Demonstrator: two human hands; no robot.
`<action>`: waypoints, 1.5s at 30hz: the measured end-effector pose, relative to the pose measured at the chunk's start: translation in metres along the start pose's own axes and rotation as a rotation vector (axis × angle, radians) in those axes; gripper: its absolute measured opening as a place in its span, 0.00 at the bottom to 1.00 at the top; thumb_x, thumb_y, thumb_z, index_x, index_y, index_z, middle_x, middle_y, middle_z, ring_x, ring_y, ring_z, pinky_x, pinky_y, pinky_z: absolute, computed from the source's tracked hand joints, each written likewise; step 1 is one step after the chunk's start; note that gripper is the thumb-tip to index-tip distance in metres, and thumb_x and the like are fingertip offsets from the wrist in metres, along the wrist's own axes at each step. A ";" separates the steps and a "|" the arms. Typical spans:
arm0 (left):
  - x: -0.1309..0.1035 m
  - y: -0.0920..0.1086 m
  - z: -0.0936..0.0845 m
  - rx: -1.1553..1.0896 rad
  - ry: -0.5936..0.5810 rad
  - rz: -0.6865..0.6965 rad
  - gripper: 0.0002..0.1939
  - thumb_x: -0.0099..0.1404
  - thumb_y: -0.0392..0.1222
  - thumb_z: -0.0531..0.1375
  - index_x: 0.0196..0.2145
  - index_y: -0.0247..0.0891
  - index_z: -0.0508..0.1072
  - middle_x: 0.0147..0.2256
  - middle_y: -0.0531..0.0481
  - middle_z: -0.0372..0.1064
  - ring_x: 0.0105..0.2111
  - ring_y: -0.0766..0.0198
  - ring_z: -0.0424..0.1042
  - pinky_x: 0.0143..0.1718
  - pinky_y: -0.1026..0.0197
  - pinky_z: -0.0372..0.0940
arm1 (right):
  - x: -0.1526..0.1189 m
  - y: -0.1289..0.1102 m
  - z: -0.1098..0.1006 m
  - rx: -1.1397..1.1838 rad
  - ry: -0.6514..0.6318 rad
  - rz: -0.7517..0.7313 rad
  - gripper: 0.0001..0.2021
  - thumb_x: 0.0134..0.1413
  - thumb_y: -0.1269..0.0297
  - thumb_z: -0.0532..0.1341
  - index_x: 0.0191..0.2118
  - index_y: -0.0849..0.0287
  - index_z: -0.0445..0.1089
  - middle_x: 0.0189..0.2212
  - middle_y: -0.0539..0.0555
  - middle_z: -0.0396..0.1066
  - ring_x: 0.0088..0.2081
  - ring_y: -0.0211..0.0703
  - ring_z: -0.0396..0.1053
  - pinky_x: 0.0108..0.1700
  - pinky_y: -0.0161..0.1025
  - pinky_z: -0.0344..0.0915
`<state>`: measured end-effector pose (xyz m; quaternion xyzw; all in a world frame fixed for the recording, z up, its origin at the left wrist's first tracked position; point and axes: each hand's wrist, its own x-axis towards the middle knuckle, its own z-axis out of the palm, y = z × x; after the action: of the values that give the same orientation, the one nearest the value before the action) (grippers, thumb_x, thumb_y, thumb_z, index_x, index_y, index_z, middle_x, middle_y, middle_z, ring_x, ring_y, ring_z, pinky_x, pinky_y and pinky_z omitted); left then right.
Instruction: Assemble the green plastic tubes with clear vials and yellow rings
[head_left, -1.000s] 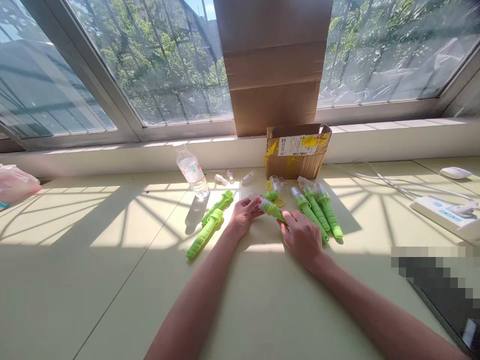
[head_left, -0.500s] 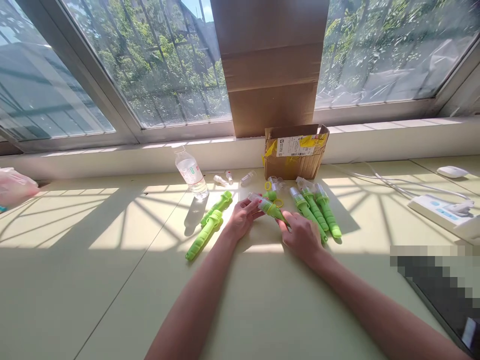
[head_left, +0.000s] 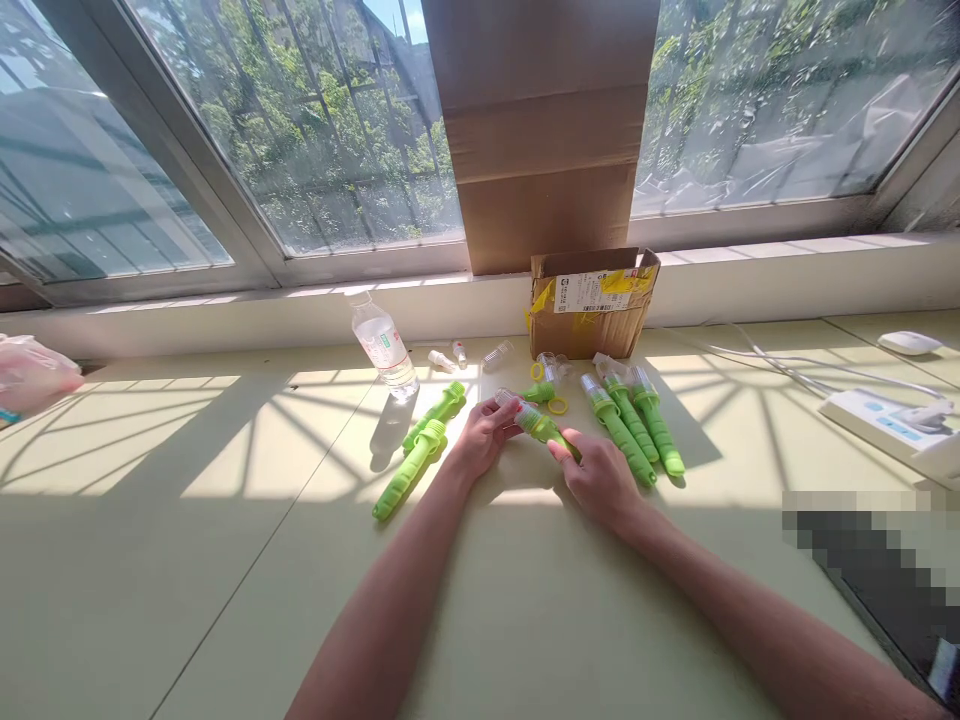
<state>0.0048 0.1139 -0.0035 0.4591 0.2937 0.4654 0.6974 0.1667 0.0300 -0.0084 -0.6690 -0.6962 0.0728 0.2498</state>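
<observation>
My right hand (head_left: 602, 478) is closed around the lower end of a green ribbed plastic handle (head_left: 546, 427), which slants up to the left above the table. My left hand (head_left: 486, 438) pinches the clear cap (head_left: 508, 399) at the handle's upper end. Something with a red mark shows at the cap beside my left fingertips. Just behind lie another green handle part (head_left: 538, 391) and a yellow ring (head_left: 557, 406). To the right, several capped green handles (head_left: 619, 430) rest side by side. On the left are two green handles without caps (head_left: 411, 468).
A water bottle (head_left: 384, 350) stands at the back left, near small white pieces (head_left: 441, 361) and a loose clear cap (head_left: 496, 355). Behind is an open cardboard box (head_left: 589, 325). At right lie a power strip (head_left: 885, 418), cables and a dark pixelated object (head_left: 870, 590).
The handle and the cap in my hands have tilted and turned slightly, and my right fingers have shifted a little on the handle. Everything else on the table stays put.
</observation>
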 end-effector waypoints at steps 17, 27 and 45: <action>-0.001 0.000 0.004 0.026 0.031 0.055 0.11 0.56 0.45 0.64 0.31 0.33 0.75 0.32 0.46 0.73 0.34 0.61 0.72 0.38 0.58 0.66 | -0.001 -0.004 -0.001 -0.118 0.023 0.016 0.16 0.61 0.58 0.51 0.49 0.55 0.68 0.30 0.53 0.73 0.26 0.40 0.66 0.26 0.36 0.44; 0.001 -0.004 0.002 -0.005 0.034 0.035 0.14 0.55 0.45 0.65 0.37 0.33 0.75 0.36 0.43 0.74 0.36 0.59 0.73 0.40 0.56 0.66 | -0.001 -0.004 0.001 0.047 0.054 0.070 0.15 0.60 0.59 0.52 0.48 0.56 0.70 0.31 0.52 0.73 0.30 0.40 0.67 0.28 0.35 0.51; -0.002 0.000 0.007 0.111 0.074 0.029 0.11 0.53 0.45 0.66 0.29 0.35 0.75 0.31 0.46 0.74 0.33 0.58 0.73 0.41 0.55 0.66 | 0.005 0.004 -0.003 0.030 -0.022 -0.025 0.18 0.62 0.58 0.48 0.48 0.56 0.70 0.29 0.53 0.74 0.30 0.40 0.68 0.29 0.35 0.53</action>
<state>0.0099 0.1096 -0.0007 0.4837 0.3382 0.4750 0.6527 0.1722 0.0343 -0.0061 -0.6557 -0.7060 0.0876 0.2529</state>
